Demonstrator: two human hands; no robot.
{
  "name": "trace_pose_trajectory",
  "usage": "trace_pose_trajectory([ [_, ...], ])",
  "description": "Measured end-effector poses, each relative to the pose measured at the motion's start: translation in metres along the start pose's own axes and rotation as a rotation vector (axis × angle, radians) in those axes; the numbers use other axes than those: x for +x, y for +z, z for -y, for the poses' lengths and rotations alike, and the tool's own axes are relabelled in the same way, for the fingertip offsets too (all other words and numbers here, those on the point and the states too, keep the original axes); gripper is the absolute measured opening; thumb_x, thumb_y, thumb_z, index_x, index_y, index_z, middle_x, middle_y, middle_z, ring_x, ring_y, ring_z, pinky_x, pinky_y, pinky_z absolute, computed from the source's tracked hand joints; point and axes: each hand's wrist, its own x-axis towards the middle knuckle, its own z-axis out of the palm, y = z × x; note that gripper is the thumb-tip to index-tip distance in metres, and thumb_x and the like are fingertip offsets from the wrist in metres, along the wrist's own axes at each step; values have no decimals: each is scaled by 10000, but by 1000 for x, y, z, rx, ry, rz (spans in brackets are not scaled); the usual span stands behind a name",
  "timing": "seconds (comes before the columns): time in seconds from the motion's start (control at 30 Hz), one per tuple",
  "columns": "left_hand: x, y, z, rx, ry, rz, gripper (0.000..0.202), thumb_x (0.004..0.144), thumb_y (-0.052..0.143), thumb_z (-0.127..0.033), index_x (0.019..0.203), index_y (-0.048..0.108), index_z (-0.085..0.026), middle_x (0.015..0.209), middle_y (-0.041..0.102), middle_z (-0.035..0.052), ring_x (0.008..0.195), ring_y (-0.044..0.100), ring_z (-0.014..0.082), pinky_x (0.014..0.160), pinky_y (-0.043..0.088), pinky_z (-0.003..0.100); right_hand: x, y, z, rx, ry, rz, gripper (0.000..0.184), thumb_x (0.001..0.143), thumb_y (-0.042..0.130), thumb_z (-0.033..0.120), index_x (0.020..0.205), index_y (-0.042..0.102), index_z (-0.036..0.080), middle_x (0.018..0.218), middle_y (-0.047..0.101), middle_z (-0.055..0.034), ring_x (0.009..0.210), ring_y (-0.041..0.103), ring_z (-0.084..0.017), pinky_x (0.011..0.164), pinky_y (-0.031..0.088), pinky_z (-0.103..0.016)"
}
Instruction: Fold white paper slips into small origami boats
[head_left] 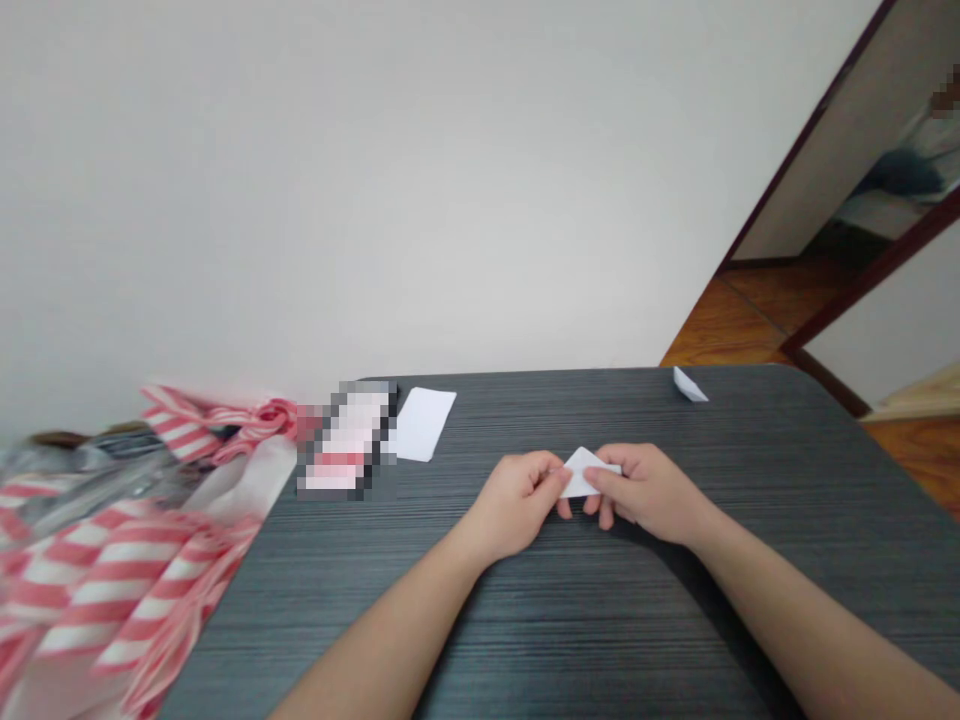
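A small piece of folded white paper is pinched between my left hand and my right hand, just above the dark grey table. Fingertips of both hands press on it from either side, and they hide part of its edges. Its shape looks roughly triangular. Beyond my right hand, a small folded white paper piece lies at the table's far edge. A flat white paper sheet lies at the far side, left of my left hand.
A blurred, pixelated pink-and-white object lies beside the sheet. A red-and-white striped plastic bag is bunched over the table's left corner. A white wall stands behind the table. To the right are a door frame and a wooden floor.
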Motion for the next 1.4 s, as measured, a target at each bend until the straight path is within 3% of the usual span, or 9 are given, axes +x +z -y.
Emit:
trace_pose_trajectory([
  [0.27, 2, 3, 10, -88, -26, -59, 336, 937, 490, -411, 730, 605, -174, 541, 597, -28, 458, 452, 97, 496, 336, 207, 0, -3, -2, 21, 17, -12, 257, 915, 569, 363, 754, 623, 170, 583, 688, -1, 400, 565, -94, 413, 352, -197],
  [0.43, 2, 4, 12, -195, -55, -106, 334, 920, 511, -444, 726, 562, -177, 550, 586, -30, 435, 428, 85, 467, 335, 199, -1, -6, -5, 73, 8, -32, 297, 911, 568, 421, 753, 621, 176, 487, 631, 23, 384, 552, -107, 410, 335, -206],
  [0.63, 2, 4, 11, -258, -65, -158, 328, 923, 509, -438, 734, 547, -173, 533, 547, -41, 430, 422, 76, 451, 328, 188, 2, -8, -8, 80, 27, -48, 320, 913, 557, 443, 762, 599, 164, 688, 743, -41, 380, 546, -80, 384, 303, -197],
  [1.4, 2, 5, 10, -278, -68, -165, 314, 928, 502, -417, 730, 537, -176, 519, 544, -48, 417, 425, 71, 445, 329, 181, -1, -9, -11, 140, -8, -78, 330, 919, 574, 439, 729, 565, 169, 676, 746, -39, 414, 594, -91, 406, 333, -188],
])
